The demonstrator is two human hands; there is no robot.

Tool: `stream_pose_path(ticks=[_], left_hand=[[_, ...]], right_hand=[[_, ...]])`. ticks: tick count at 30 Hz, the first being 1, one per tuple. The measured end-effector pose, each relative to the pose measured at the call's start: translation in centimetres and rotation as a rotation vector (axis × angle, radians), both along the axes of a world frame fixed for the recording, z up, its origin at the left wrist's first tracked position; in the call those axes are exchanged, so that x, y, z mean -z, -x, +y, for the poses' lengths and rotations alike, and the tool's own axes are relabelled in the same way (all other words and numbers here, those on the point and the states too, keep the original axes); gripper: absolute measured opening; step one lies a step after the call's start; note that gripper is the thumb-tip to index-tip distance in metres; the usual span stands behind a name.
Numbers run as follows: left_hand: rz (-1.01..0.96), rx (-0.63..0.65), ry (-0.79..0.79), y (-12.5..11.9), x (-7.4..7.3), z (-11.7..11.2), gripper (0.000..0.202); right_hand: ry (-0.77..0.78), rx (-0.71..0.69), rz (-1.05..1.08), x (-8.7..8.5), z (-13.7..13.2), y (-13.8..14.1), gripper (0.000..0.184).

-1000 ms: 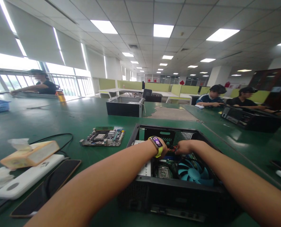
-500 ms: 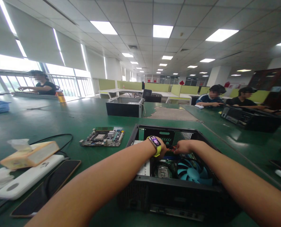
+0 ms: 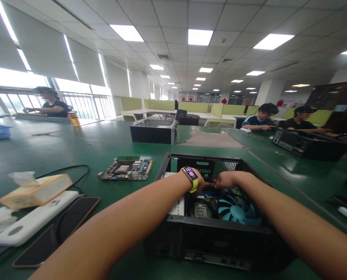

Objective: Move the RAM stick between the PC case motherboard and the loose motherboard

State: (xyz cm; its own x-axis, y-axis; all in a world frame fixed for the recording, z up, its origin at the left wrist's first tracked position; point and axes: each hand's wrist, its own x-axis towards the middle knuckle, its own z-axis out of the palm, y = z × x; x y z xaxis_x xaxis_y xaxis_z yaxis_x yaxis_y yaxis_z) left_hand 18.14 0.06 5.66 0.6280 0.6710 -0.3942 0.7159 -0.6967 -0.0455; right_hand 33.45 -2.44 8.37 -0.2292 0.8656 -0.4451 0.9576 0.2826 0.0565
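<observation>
An open black computer case (image 3: 220,222) lies on the green table in front of me. Both my hands reach inside, near its far wall. Thin red and orange wires (image 3: 211,181) run between them. My right hand (image 3: 225,180) is closed, its fingertips pinched on these wires. My left hand (image 3: 199,182), below a yellow-strapped watch (image 3: 191,177), is bent down and appears closed on the other end of the wires; its fingertips are mostly hidden. Nearer to me in the case are a blue fan (image 3: 238,212) and a metal processor socket (image 3: 201,210) on the board.
A loose motherboard (image 3: 127,170) lies left of the case. Farther left are a tissue box (image 3: 36,190), a white power bank (image 3: 35,217) and a dark phone (image 3: 56,233). Another case (image 3: 153,134) stands behind. People sit at the far left and right, with a case (image 3: 310,146) at right.
The view has shifted very slightly. My hands stay at nearly the same place in the case, with the wires still between them.
</observation>
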Motion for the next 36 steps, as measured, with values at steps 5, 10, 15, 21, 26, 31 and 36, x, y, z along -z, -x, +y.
stream_pose_path(ticks=[5,10,15,21,26,31,36], left_hand=[[0.17,0.001,0.057,-0.2,-0.9,-0.6,0.024],[0.189,0.006,0.072,-0.3,-1.4,-1.1,0.023],[0.18,-0.001,0.066,-0.2,-1.8,-1.6,0.024],[0.105,0.048,0.042,0.3,-4.9,-3.3,0.024],[-0.284,0.095,-0.057,4.2,-9.5,-2.6,0.032],[-0.911,-0.337,-0.658,12.8,-8.8,1.3,0.04],[-0.608,-0.801,-0.692,22.3,-2.1,1.9,0.052]], right_hand=[[0.006,0.012,0.015,0.0,0.0,-0.2,0.043],[0.003,0.007,0.029,0.3,0.4,-0.5,0.047],[-0.03,0.011,0.034,0.3,0.3,-0.5,0.046],[-0.208,0.028,0.056,-1.9,-0.7,-0.1,0.043],[-0.56,0.058,0.158,-5.1,-2.6,1.4,0.04],[-0.918,-0.229,0.357,-7.1,-8.3,6.3,0.034],[-1.004,-0.843,0.429,-4.4,-15.4,12.8,0.039]])
